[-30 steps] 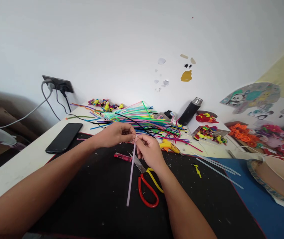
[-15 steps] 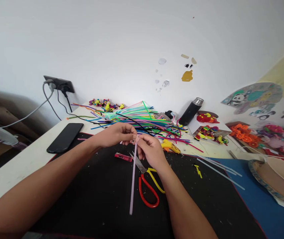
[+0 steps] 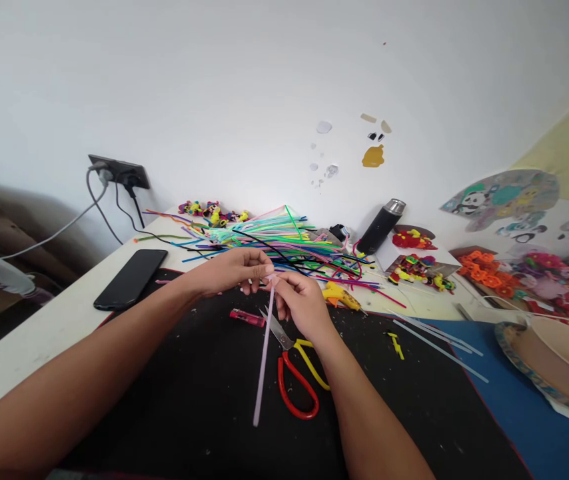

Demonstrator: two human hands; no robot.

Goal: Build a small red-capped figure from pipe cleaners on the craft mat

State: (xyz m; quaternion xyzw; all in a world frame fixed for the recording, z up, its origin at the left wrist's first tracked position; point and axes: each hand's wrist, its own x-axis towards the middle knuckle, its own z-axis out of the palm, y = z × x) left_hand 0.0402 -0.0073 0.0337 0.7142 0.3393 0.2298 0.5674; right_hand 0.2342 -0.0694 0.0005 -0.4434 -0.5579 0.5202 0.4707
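A pale pink pipe cleaner hangs down from between my fingertips over the black mat. My left hand pinches its upper end. Against it, my right hand grips the same pipe cleaner just below, thumb and forefinger pressed together. The bent upper part is mostly hidden by the fingers. Beneath my right hand lie scissors with one red and one yellow handle, blades apart. Close to the blades is a pink lighter.
Behind my hands lies a pile of coloured pipe cleaners. A yellow glue gun, a black flask and glue sticks are to the right. A phone lies at left, a round basket at far right.
The hanging end of the pipe cleaner has swung slightly to the left. Both hands keep their pinch in nearly the same place.
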